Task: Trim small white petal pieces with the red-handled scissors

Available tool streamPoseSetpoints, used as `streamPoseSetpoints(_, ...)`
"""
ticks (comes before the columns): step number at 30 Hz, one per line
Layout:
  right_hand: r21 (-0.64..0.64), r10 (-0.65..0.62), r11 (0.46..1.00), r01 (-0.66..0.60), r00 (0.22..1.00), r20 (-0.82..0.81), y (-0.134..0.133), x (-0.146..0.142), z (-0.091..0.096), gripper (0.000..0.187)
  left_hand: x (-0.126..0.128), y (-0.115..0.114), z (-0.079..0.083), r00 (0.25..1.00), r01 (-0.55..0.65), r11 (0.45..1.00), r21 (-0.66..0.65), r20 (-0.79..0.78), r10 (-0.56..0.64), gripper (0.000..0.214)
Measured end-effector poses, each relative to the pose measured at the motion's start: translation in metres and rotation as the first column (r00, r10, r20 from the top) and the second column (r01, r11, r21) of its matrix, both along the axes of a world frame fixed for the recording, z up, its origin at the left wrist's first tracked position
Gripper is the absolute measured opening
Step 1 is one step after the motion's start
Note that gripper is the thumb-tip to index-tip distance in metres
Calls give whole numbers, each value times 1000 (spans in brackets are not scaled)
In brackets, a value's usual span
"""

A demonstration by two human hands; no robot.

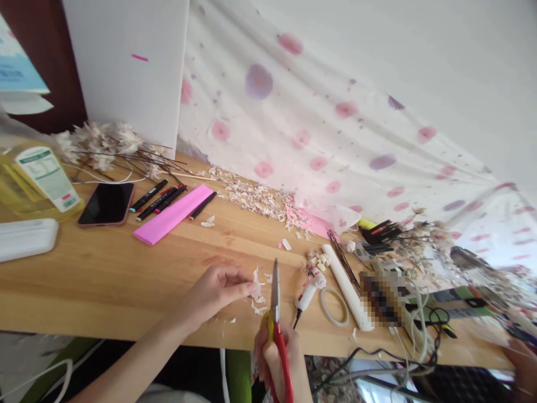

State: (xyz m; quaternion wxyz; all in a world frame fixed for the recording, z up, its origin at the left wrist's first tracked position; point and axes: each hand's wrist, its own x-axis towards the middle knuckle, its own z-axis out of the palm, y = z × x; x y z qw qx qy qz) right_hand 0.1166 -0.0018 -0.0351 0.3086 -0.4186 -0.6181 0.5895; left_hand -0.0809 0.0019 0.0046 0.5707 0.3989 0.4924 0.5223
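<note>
At the front edge of the wooden desk (126,268), my left hand (213,291) pinches a small white petal scrap (257,291) between thumb and fingers (239,278), right beside the blades of the scissors (275,296). My right hand (282,358) is curled tight around the red-and-yellow handles, with the blades pointing away from me and nearly together. A white glue gun (309,288) lies just right of the scissors, while a pink paper strip (174,214) and a phone (107,203) sit farther back on the left.

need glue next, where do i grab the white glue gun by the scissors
Probably the handle of the glue gun, the near end where the black cord leaves, coming from the near edge of the table. It lies flat, nozzle pointing away, which keeps fingers off the tip.
</note>
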Motion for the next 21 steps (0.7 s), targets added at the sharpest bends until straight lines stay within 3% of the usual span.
streamPoseSetpoints(4, -12, -251, 968, 252, 958, -137, -1, -3, -5, 46, 17, 0, -8, 1000, 20, 1000, 8, 7, -20, 17)
streamPoseSetpoints(7, 8, -298, 952, 305, 936, -186, 4, 0, -10, 41, 29, -2, -12, 994, 106, 993, 60, 35, -108, 17)
streamPoseSetpoints(12, -47, -288, 957, 285, 924, -251, 9, 2, -5, 40, 35, -2, -17, 981, 173, 983, 52, 77, -177, 27)
streamPoseSetpoints(16, -189, -282, 955, 228, 896, -344, 10, -1, 7, 39, 31, -1, -17, 945, 272, 962, 26, 181, -272, 35)
streamPoseSetpoints(21, -363, -159, 932, 10, 910, -383, 15, 3, 5, 38, 31, 1, -11, 913, 354, 931, 88, 185, -365, 21)
